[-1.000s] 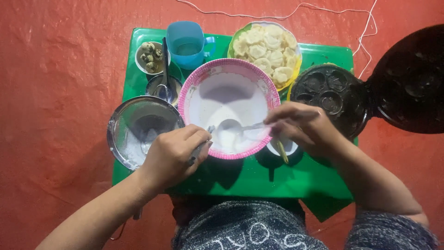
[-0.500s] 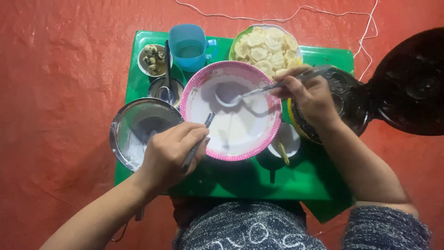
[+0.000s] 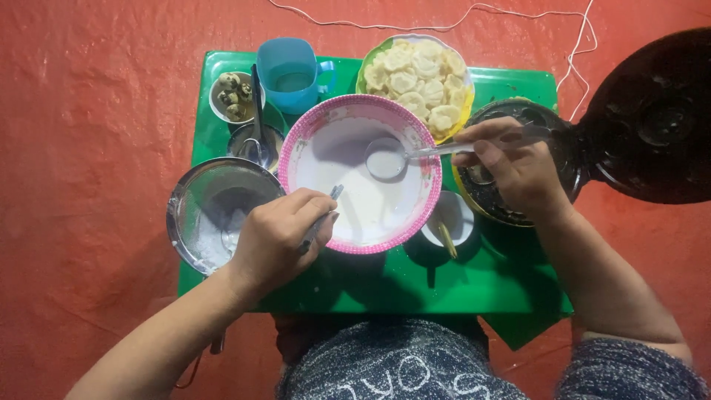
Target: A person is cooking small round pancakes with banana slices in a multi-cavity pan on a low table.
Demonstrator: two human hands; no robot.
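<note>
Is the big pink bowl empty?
No, the round pink-rimmed bowl holds white batter, and the right hand lifts a ladle of it.

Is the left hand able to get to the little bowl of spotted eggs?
Probably yes. The left hand grips a utensil at the pink bowl, and only low dishes lie between it and the egg bowl.

pink-rimmed bowl [image 3: 361,174] of white batter, upright on green desk [image 3: 459,289] centre – metal ladle [image 3: 400,157] full of batter, level above bowl – thin utensil [image 3: 320,220] at near-left rim
</note>
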